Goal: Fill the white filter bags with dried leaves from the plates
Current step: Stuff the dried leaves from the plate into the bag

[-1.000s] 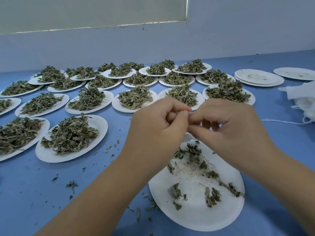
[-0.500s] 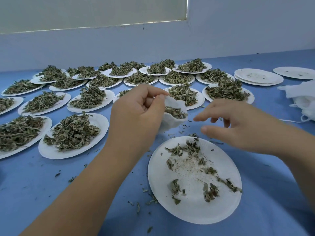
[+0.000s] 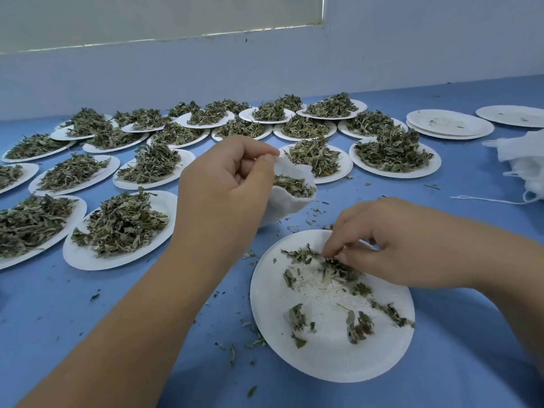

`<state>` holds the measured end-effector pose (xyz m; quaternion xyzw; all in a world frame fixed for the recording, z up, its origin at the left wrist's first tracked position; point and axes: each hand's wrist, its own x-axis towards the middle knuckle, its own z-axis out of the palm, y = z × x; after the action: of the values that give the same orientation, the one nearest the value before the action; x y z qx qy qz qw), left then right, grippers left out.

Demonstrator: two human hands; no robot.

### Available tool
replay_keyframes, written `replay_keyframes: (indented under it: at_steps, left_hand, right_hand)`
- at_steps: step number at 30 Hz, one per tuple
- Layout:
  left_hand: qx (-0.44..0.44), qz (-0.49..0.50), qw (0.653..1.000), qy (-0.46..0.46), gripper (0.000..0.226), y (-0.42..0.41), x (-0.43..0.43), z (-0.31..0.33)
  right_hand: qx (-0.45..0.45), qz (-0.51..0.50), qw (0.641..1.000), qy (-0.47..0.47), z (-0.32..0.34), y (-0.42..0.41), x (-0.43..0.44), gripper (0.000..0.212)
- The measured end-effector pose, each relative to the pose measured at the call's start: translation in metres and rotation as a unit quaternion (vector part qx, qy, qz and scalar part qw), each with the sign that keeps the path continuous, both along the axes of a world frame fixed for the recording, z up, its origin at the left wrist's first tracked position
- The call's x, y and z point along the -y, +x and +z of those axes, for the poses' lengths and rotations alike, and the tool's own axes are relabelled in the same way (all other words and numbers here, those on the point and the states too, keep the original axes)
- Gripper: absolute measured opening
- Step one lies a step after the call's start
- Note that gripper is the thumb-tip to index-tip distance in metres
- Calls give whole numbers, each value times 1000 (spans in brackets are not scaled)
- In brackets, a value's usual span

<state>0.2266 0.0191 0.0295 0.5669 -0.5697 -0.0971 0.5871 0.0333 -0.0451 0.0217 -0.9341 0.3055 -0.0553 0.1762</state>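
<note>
Now that my right hand (image 3: pixel 391 245) has dropped to the lower-centre plate (image 3: pixel 323 357), pinching leftover leaves (image 3: pixel 332 266), my left hand (image 3: pixel 226 184) still pinches the part-filled filter bag (image 3: pixel 290 201) open mid-frame: another load, I judge.

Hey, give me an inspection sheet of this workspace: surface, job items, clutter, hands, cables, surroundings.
Surface: blue table, mostly covered in plates.
Job's things: filter bag open, partly filled; near plate almost emptied, few leaves left; many full plates behind; spare bags far right.
Clutter: leaf crumbs scattered on table; stacked empty plates.
Hands: left hand holds the filter bag's rim; right hand pinches leaves on the near plate.
Cables: nothing seen; one white string by spare bags.
Surroundings: pale wall behind.
</note>
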Motion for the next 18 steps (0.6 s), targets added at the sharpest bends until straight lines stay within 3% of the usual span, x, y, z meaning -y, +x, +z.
replay_keyframes:
  at_steps: [5,10,18]
  left_hand:
    - [-1,-1,1000,-2,17,0,0,-1]
    - [1,3,1000,3,18,-1,2,-3]
    - [9,12,1000,10,16,-3,3,-4]
  right_hand:
    - [9,34,996,84,13,-12,0,19]
    - [-32,32,986,159,23,-31,5,35]
    - [-94,26,982,159,16,-28,-1,35]
